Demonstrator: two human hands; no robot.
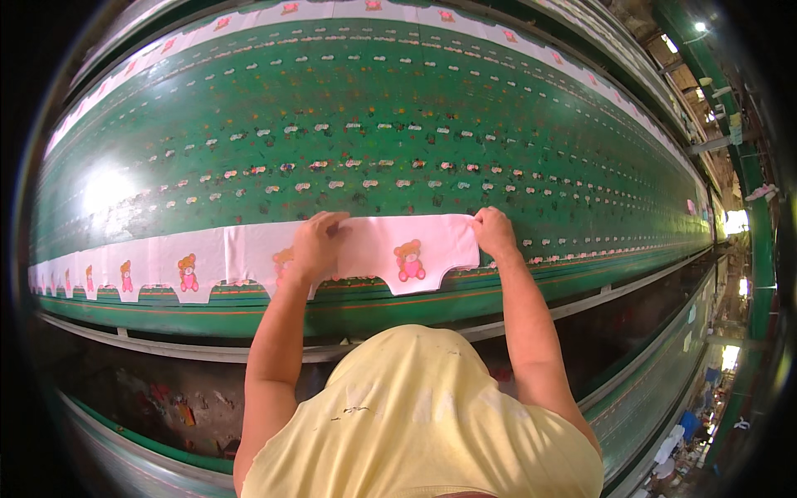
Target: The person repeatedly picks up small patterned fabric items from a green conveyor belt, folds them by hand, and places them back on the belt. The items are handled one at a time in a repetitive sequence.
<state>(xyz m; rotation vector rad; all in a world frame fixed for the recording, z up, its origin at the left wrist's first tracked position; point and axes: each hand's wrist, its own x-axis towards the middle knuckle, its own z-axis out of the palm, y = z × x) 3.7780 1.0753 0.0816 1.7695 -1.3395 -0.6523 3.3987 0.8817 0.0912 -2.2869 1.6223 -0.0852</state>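
A white fabric garment panel (367,246) printed with a brown teddy bear and pink heart lies on the green printing table (386,93), near its front edge. My right hand (495,231) pinches the panel's far right corner. Over the panel's left part is my left hand (319,243), fingers curled down near its top edge; a blur hides whether they grip it. Beneath that wrist another printed bear partly shows. More bear-printed panels (168,261) run in a row to the left, their side edges meeting or overlapping.
Another row of printed white pieces (330,11) lines the table's far edge. A metal rail (180,350) runs below the near edge, with a dark aisle behind me. Parallel green tables (654,361) stand beyond. Small printed marks and paint specks dot the green surface.
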